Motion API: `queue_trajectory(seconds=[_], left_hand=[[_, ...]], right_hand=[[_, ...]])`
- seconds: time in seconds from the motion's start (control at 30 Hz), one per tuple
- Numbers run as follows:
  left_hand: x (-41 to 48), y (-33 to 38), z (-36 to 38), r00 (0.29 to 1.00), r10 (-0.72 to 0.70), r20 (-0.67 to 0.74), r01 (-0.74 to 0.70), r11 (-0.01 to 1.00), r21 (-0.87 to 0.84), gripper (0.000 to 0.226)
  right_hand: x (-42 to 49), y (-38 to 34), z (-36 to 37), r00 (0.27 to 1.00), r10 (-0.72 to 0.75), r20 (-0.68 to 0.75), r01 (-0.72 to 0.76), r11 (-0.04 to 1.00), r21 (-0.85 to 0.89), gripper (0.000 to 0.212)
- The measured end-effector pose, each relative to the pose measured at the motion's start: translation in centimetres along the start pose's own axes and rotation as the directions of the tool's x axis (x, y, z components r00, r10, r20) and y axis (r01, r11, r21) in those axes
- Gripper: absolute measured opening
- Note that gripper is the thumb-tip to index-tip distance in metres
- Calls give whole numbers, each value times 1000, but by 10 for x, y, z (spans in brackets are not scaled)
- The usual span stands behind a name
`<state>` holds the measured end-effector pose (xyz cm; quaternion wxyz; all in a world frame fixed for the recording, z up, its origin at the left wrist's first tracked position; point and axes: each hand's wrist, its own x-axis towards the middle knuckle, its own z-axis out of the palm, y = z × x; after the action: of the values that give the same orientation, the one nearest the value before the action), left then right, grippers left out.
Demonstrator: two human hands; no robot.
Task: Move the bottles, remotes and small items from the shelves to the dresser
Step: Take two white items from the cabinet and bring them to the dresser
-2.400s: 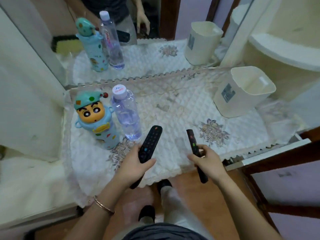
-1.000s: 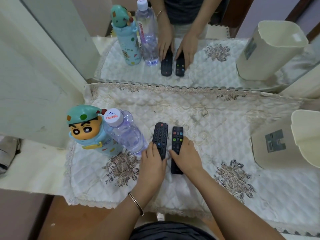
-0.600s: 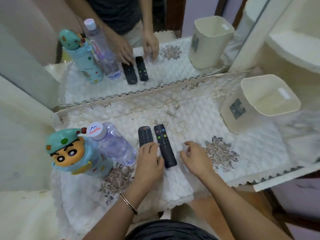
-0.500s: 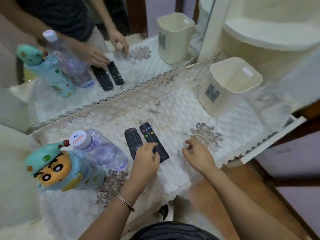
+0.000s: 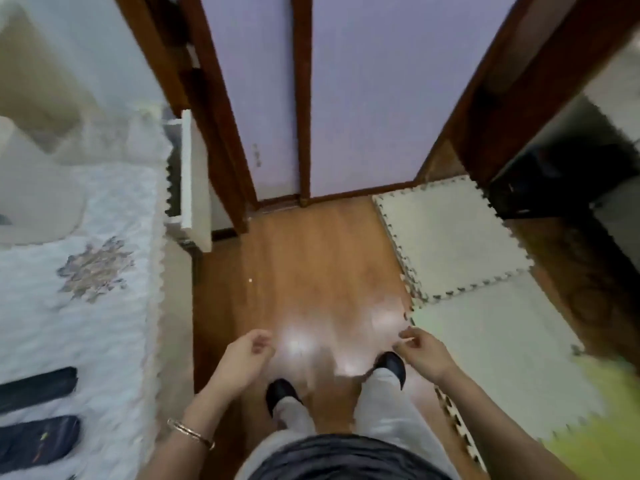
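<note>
Remotes (image 5: 36, 441) lie side by side on the dresser (image 5: 104, 341), near its edge, so that part looks done. Left hand (image 5: 242, 358) and right hand (image 5: 420, 351) hold nothing, fingers loosely curled. Small items probably still wait.

Wooden floor (image 5: 311, 271) between lilac panels (image 5: 381, 98) and foam mats (image 5: 450, 237)
The interlocking cream mats lie right of the glossy boards, with a yellow-green mat (image 5: 606, 431) at the lower right corner; dark wooden frames (image 5: 303, 98) edge the panels. A quilted white cloth (image 5: 69, 334) with an embroidered flower (image 5: 95, 268) lies at left.
</note>
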<state>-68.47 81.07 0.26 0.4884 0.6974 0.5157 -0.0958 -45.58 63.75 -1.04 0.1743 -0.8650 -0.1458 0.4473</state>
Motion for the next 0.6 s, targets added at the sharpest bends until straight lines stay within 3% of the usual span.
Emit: queue_trajectory(seconds=[0.13,0.23,0.3,0.43,0.5,0.6], left_hand=[[27,51,58,981,-56,185,6,965,261,33],[36,109,120,951,-90,294,-4,952,305,12],[42,154,170,943,-45,331,-73,940,334,33],[42,229,244,909,83,409,-240,906,348,27],[47,261,274,872,109,478,-309,879,364,8],[58,298,312,836,103,538,-378,820,430,15]], right_hand=[[-17,113,-39,975,220,-16,-213,956,203,43],[-32,189,-77,937,349,-13,-328,894,306,41],[-39,243,-103,893,450,-32,-393,811,433,37],[-38,342,-131,823,566,-53,-387,625,678,54],[-54,352,-149,792,606,-77,-345,549,762,42],[-72,363,-161,731,678,-81,-263,389,883,34]])
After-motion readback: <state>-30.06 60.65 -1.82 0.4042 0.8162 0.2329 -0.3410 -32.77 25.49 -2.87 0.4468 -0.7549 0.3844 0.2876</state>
